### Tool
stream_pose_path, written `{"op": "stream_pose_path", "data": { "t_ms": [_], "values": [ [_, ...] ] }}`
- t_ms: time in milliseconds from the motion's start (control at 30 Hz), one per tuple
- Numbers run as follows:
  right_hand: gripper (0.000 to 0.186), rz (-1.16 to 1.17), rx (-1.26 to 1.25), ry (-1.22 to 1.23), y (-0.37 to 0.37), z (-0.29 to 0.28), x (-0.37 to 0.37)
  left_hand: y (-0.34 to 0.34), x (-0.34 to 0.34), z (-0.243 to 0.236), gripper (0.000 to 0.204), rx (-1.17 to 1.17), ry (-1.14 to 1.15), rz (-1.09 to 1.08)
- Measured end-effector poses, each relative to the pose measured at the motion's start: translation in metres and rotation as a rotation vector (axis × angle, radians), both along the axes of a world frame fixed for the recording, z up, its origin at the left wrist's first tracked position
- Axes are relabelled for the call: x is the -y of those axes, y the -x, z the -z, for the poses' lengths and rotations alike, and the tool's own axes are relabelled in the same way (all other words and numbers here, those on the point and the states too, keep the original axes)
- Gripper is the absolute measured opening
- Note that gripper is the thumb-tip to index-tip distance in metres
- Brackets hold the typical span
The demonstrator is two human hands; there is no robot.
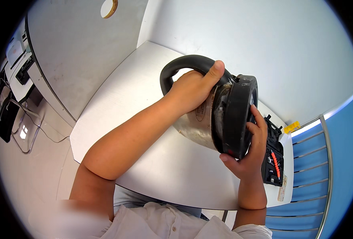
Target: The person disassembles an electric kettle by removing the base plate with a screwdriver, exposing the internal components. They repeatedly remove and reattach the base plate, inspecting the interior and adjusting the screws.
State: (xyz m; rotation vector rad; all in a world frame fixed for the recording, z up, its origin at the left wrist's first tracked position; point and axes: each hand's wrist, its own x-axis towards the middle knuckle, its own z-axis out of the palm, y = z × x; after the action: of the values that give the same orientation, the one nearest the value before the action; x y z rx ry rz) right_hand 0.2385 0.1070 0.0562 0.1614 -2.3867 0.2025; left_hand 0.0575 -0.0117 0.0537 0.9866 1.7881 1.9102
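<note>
An electric kettle (194, 127) with a worn metal body lies tilted on its side in the air above the table. My left hand (192, 91) is closed on its black curved handle (172, 67), with the thumb over the top. The thick black end piece (238, 119) of the kettle, which looks like its base, faces right. My right hand (253, 153) grips that piece, its thumb on the lower rim and its fingers reaching over the recessed face. The kettle's opposite end is partly hidden behind my left hand and forearm.
Beneath the kettle is a white table (104, 107). An open black tool case (273, 139) with an orange-red screwdriver-like tool (275, 163) lies at its right. A yellow object (292, 127) sits behind the case, near a metal rail (328, 159). Grey and white panels stand behind.
</note>
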Motion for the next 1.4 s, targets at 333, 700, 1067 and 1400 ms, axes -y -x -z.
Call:
{"op": "stream_pose_path", "data": {
  "t_ms": [333, 700, 1067, 1400],
  "values": [
    [0.092, 0.03, -0.002, 0.004, -0.001, -0.002, 0.002, 0.002, -0.002, 0.001, 0.095, -0.015, -0.031, 0.022],
    [0.096, 0.126, 0.132, -0.084, -0.008, -0.014, 0.012, 0.001, -0.003, 0.002, 0.094, 0.013, -0.035, 0.021],
    [0.095, 0.059, 0.163, -0.159, -0.013, -0.019, 0.012, -0.001, -0.003, 0.004, 0.092, -0.034, -0.005, -0.003],
    [0.091, 0.013, 0.136, -0.221, -0.006, -0.033, 0.01, 0.002, -0.009, 0.009, 0.087, -0.099, -0.032, 0.038]
  ]
}}
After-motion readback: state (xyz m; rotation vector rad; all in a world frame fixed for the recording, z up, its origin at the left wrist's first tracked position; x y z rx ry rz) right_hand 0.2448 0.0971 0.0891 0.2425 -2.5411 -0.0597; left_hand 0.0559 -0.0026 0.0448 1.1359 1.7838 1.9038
